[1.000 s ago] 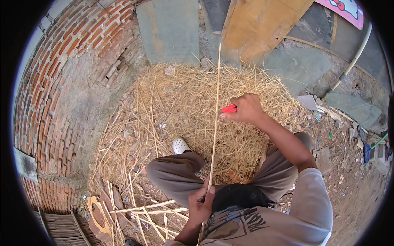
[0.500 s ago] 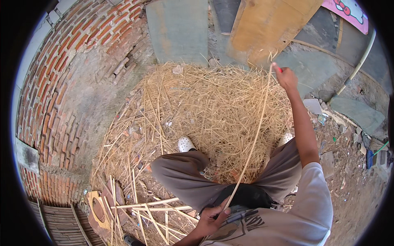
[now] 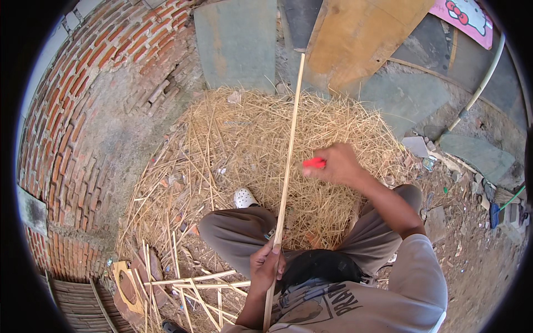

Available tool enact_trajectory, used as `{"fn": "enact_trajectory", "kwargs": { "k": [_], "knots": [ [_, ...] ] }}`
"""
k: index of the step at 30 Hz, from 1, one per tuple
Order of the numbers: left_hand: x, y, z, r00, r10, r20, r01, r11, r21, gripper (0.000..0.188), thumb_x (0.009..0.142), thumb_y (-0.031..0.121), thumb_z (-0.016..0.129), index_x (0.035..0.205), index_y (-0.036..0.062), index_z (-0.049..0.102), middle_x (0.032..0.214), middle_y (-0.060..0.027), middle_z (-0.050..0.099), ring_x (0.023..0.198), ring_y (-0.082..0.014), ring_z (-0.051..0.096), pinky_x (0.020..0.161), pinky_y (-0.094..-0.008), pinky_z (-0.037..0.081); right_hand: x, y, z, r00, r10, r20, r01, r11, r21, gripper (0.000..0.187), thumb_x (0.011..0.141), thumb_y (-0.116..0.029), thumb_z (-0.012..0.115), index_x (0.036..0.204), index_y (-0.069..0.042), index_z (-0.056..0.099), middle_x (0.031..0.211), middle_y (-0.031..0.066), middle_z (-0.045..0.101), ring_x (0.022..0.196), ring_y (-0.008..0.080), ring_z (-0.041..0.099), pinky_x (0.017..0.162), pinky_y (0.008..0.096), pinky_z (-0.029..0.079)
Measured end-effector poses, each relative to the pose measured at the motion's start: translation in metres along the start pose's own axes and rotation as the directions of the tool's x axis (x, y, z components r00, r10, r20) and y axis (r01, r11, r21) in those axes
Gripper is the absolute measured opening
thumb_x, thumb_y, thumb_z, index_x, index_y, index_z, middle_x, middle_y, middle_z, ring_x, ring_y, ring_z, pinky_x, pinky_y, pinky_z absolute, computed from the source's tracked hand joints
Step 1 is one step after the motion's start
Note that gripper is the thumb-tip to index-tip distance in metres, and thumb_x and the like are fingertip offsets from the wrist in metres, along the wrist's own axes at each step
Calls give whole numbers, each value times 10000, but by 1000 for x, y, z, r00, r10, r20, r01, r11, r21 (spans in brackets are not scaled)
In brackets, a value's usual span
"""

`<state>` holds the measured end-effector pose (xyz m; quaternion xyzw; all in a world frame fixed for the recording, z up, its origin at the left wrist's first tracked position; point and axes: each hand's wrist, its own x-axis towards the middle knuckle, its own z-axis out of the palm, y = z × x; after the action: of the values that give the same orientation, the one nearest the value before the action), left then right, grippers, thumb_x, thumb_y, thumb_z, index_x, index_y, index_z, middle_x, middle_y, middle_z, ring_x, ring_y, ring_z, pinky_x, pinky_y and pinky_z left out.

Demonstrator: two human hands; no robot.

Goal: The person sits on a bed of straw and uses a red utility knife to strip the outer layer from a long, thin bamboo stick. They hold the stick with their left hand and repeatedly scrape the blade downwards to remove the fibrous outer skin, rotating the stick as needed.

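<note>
left hand (image 3: 266,265) clasped round the near part of a long pale strip (image 3: 290,150), which runs far across straw-like shavings (image 3: 250,139); right hand (image 3: 340,164) clenched on a red tool (image 3: 316,162), just right of the strip

Looked down from the wearer's head, across the legs (image 3: 236,236) at lower centre, toward the straw (image 3: 252,144) mid-frame and boards (image 3: 236,44) along the top. Took in left hand (image 3: 263,264) and right hand (image 3: 336,162) from near, bending the brick wall (image 3: 62,122) at left.
</note>
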<state>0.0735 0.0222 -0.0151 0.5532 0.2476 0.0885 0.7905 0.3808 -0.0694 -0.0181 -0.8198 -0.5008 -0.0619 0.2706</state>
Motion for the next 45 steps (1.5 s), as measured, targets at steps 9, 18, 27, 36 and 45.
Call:
{"fn": "enact_trajectory", "kwargs": {
  "k": [9,18,27,36,45],
  "knots": [
    [-3,-1,9,993,97,-72,-83,981,174,373,1013,192,510,1357,51,530,572,28,437,475,-33,385,443,-190,317,-4,-15,27,997,-75,-8,75,997,-5,751,661,-837,584,541,-96,609,426,64,511,399,246,555,422,371,430],
    [-2,-4,14,994,76,-78,-66,990,127,406,1002,182,540,1387,55,499,597,54,426,510,-19,371,451,-189,295,-9,-11,38,978,-188,-93,186,982,-27,742,642,-844,594,501,-116,559,413,33,484,363,214,507,411,353,405],
    [-1,-8,16,996,57,-74,-51,995,82,397,1009,145,498,1391,38,483,577,49,389,502,-30,332,459,-200,281,5,11,37,977,-168,-133,156,983,-91,725,609,-837,624,497,-126,535,431,29,502,380,211,514,423,360,415],
    [-1,-10,15,997,67,-39,-62,991,120,402,1011,163,507,1393,41,484,589,59,396,515,-23,338,460,-195,267,16,26,33,986,-44,-161,29,995,-97,733,626,-831,619,524,-107,571,434,50,503,398,242,536,428,374,428],
    [-5,-7,18,998,61,-1,-61,995,79,399,1011,119,505,1399,33,475,615,76,414,524,-3,336,467,-180,263,21,43,25,982,-6,-190,-21,990,-140,739,655,-833,591,566,-99,611,449,86,520,423,267,559,445,387,447]
  ]
}}
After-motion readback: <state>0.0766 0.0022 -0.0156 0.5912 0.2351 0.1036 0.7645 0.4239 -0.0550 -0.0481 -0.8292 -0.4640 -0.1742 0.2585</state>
